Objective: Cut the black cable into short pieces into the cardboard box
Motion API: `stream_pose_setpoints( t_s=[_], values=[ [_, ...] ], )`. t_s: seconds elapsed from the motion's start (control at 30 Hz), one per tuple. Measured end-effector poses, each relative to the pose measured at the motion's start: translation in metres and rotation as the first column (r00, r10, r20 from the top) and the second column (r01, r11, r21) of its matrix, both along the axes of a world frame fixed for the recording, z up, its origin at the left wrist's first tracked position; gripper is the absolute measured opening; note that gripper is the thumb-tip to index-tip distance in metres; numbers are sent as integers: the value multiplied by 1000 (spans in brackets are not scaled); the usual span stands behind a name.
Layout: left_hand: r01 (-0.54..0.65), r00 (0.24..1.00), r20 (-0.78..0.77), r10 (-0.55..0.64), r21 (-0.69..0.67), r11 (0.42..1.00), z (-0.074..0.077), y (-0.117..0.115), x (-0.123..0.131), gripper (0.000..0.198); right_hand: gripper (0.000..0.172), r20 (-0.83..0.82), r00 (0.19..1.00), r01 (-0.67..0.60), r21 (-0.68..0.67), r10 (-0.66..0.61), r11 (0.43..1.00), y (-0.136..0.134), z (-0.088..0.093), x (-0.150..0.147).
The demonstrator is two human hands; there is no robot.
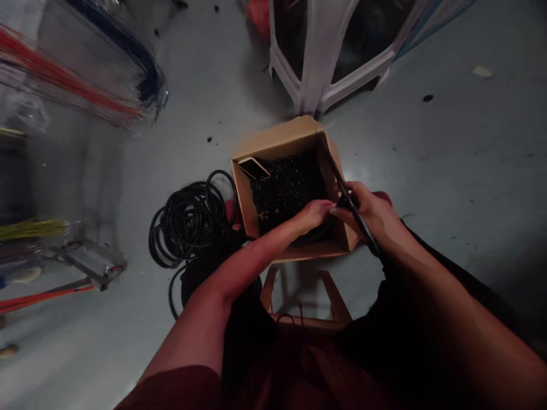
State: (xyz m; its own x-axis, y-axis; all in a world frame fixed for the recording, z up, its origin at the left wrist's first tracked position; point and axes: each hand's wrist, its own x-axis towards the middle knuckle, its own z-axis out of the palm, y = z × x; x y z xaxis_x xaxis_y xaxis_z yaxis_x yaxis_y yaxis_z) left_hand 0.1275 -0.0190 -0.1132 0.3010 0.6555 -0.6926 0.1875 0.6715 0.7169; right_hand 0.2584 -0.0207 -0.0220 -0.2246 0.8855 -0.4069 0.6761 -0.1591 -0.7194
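Note:
My left hand reaches across a cardboard box, its fingers pinched together beside my right hand. What they hold is too small and dark to make out. My right hand is closed at the box's right side around a long black cable-like length, which slants across the box's edge. Inside the box lie many small black pieces. A phone-like slab with a dark face leans in the box's far left corner.
A coil of black cable lies left of the box. Wooden legs show below it. Beyond stands a white plastic stool. Bundles of red wires and blue wires hang at upper left; a metal frame is below them.

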Motion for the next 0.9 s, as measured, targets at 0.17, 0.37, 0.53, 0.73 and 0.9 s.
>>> stream_pose_setpoints(
  t_s=[0.17,0.37,0.53,0.73,0.9],
  values=[
    [14,995,102,-23,94,996,80,-10,-34,34,39,-239,949,198,-54,-205,979,3,7,-14],
    [115,989,-116,-89,243,963,95,-4,-65,25,37,-479,785,334,-207,-393,920,8,-7,-34],
    [222,956,-267,-125,375,900,102,2,-71,26,36,-511,732,342,-297,-451,892,15,-19,-40],
    [197,918,-395,-7,442,875,108,10,-98,26,35,-594,731,240,-238,-337,941,13,-17,-51],
    [-19,925,-320,208,505,863,111,20,-123,34,46,-356,928,74,-107,-108,991,4,-11,-51]
  ],
)
